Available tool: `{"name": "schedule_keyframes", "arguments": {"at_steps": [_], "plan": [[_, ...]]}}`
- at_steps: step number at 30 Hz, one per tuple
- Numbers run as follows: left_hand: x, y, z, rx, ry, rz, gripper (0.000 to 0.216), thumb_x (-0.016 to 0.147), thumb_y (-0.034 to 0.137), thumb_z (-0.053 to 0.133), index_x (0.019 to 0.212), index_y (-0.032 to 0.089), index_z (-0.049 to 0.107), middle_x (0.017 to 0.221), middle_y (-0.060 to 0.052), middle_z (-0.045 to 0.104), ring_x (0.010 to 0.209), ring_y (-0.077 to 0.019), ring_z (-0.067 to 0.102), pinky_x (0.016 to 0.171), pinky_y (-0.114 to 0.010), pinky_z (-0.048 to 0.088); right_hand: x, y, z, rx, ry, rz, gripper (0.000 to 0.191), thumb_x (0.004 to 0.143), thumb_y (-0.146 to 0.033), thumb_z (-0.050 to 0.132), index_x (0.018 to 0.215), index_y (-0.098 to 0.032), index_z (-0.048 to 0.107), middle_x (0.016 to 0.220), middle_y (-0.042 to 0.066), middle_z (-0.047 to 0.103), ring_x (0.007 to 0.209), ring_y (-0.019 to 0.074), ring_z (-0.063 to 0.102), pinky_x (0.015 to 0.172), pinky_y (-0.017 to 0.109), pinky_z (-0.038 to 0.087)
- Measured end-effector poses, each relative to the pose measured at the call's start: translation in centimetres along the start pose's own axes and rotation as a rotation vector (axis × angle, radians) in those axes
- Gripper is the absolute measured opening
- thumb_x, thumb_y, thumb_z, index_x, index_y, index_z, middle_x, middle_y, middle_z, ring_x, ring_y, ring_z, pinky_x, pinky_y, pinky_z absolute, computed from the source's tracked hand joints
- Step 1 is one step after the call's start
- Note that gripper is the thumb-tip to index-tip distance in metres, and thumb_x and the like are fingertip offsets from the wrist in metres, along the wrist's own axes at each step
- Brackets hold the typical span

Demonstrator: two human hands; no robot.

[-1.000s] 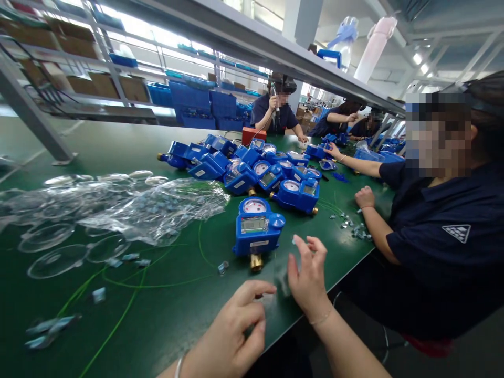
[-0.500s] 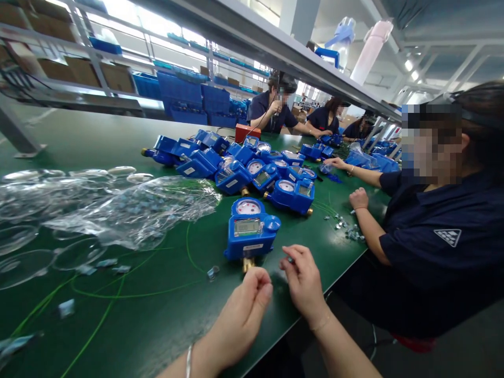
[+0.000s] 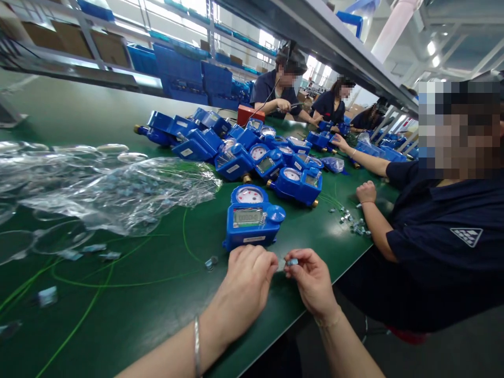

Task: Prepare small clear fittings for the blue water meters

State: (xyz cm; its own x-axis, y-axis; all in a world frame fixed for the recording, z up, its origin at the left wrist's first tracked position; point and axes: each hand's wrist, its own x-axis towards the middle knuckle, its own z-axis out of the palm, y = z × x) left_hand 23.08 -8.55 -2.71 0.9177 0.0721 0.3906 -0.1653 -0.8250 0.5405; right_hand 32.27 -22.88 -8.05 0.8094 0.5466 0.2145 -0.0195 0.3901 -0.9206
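A blue water meter [image 3: 252,223] with a round dial and a lit digital display stands on the green table in front of me. My left hand [image 3: 246,281] is closed just before its lower edge, hiding the brass fitting; what its fingers pinch, if anything, I cannot make out. To its right, my right hand [image 3: 313,278] pinches a small light-blue plastic seal [image 3: 292,262] between thumb and fingers. The fingertips of both hands are close together. A loose seal [image 3: 211,263] lies left of my left hand, beside a curved green wire [image 3: 186,231].
Behind the meter is a pile of blue water meters [image 3: 236,147]. A clear plastic bag [image 3: 129,197] of small seals lies to the left, with loose seals and green wires before it. A co-worker [image 3: 452,220] sits close on the right; a shelf beam [image 3: 315,37] runs overhead.
My left hand has turned over, back upward, and moved up against the meter's front. My right hand has turned so the seal shows, and the fingertips have drawn closer. The view has shifted slightly.
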Motion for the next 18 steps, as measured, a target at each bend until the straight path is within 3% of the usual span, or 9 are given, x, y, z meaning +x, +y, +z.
{"name": "schedule_keyframes", "arguments": {"at_steps": [18], "plan": [[-0.2, -0.6, 1.2, 0.059, -0.014, -0.010, 0.019, 0.089, 0.017, 0.034, 0.082, 0.018, 0.052, 0.079, -0.003, 0.053, 0.077, -0.0193, 0.044, 0.075, -0.039, 0.028, -0.3, 1.2, 0.4, 0.054, -0.045, 0.017, 0.017, 0.077, -0.012, 0.064, 0.090, -0.022, 0.061, 0.094, 0.002, 0.057, 0.076, 0.0114, 0.057, 0.066, 0.024, 0.048]]}}
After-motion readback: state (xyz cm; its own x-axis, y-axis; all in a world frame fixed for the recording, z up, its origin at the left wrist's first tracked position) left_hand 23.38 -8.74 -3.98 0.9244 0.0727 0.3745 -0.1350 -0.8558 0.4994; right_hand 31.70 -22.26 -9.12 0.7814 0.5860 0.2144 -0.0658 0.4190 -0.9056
